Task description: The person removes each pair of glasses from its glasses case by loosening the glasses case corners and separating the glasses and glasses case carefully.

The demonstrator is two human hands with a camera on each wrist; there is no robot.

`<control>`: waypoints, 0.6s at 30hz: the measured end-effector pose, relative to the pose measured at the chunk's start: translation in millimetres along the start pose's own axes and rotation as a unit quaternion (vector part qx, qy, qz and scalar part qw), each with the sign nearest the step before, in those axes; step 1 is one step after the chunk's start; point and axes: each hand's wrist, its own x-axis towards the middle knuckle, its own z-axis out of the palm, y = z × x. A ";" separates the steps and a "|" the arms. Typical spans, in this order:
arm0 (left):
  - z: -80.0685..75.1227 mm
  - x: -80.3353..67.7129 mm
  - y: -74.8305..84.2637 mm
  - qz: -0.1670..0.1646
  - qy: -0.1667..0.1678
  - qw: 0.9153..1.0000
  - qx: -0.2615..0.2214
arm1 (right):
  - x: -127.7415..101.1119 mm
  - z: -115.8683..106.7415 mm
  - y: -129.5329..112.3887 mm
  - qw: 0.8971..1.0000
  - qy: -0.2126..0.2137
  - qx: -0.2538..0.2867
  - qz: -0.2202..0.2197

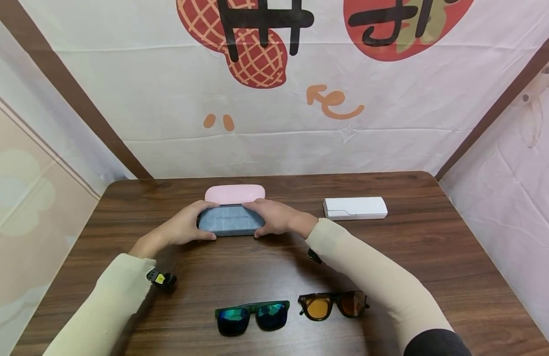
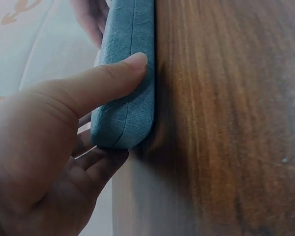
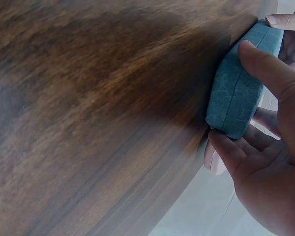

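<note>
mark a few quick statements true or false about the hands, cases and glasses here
1. The left hand and right hand both hold the blue-gray case. True.
2. The pink case is nearer the person than the blue-gray case. False: it lies behind it.
3. The blue-gray case is wide open. False: it is closed.
4. The white case is right of the pink case. True.
5. The orange-lensed glasses are folded inside the white case. False: they lie on the table.

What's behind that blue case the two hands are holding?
A pink case sits directly behind the blue case. Its upper part shows in the head view, but the blue case covers its lower front there, so I can't tell whether they touch.
</note>
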 end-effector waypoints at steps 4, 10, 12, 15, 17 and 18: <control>2.7 -3.0 -0.5 0.003 0.011 1.000 0.006 | -0.9 0.2 -2.4 1.000 -0.001 -0.009 0.006; 4.9 -5.9 0.0 0.001 0.016 1.000 0.013 | -2.6 0.4 -4.3 1.000 -0.003 -0.014 0.015; 5.1 -5.6 0.6 0.002 0.017 1.000 0.017 | -2.6 0.7 -4.4 1.000 -0.004 -0.018 0.016; 4.7 -4.8 2.4 0.004 0.015 1.000 0.023 | -2.7 0.7 -4.9 1.000 -0.004 -0.021 0.019; 4.1 -4.6 3.8 0.003 0.013 1.000 0.026 | -2.6 1.0 -5.0 1.000 -0.005 -0.021 0.018; 3.8 -4.6 4.2 0.002 0.012 1.000 0.027 | -2.6 1.1 -5.1 1.000 -0.005 -0.021 0.018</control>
